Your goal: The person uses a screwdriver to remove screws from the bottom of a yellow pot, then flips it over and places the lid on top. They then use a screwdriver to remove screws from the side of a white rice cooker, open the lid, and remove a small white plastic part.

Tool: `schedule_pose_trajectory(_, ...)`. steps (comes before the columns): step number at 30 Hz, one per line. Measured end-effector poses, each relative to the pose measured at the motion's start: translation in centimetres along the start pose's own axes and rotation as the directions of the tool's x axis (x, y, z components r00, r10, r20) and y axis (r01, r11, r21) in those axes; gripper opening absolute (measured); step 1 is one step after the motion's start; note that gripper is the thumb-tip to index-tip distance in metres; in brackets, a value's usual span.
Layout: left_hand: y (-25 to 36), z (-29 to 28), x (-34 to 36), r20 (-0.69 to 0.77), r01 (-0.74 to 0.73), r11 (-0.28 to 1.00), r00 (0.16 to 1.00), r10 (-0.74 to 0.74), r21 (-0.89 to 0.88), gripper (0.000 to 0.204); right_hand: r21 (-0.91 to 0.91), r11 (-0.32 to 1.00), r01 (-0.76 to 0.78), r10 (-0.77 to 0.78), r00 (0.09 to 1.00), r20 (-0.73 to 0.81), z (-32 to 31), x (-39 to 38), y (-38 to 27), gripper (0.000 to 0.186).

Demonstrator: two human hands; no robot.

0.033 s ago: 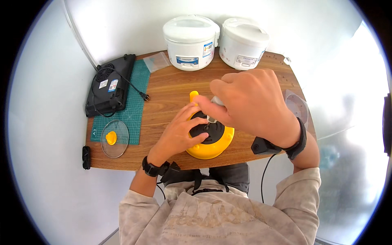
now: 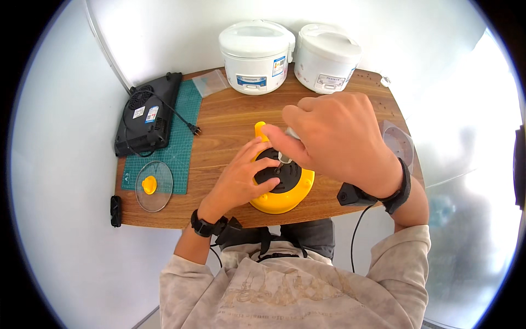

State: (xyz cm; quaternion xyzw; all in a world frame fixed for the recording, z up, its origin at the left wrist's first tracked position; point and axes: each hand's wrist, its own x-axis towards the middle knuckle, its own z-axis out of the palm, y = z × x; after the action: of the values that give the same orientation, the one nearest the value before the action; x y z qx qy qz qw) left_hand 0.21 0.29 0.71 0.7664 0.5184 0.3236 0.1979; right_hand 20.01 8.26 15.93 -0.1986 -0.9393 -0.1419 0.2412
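An upturned yellow electric pot [image 2: 274, 205] lies on the table in front of me, its black vented base [image 2: 289, 182] facing up and its yellow handle [image 2: 259, 129] pointing away. Across the left part of that base rests my left hand [image 2: 241, 174], fingers spread, with thumb and forefinger on either side of the screwdriver's tip. My right hand [image 2: 334, 134] is closed around a screwdriver [image 2: 285, 157] with a pale handle. Its shaft slants down to the middle of the base; the hand covers most of the handle. Whether a screw sits under the tip is too small to tell.
Two white rice cookers [image 2: 257, 60] stand at the back. On the left, a green cutting mat [image 2: 181, 159] carries a black appliance [image 2: 147, 118] with a corded plug, and a glass lid [image 2: 155, 202] overlaps it. A clear plastic bag [image 2: 211, 83] and clear plastic tray [image 2: 399, 143] lie nearby.
My right hand and the screwdriver handle have shifted very slightly. The left hand and the pot stay in place.
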Motion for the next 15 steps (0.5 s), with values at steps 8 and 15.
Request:
schedule_pose_trajectory(8,-0.8,0.5,-0.2,0.0,0.044,0.998,0.999,-0.044,-0.054,0.029,0.431,0.9,0.063,-0.081,0.996,0.024,1.1,-0.5,-0.5,0.03)
schedule_pose_trajectory(15,0.0,0.1,0.1,0.018,0.059,0.998,0.998,-0.058,-0.039,0.037,0.517,0.856,0.002,-0.074,0.99,0.119,0.8,-1.1,-0.8,0.03)
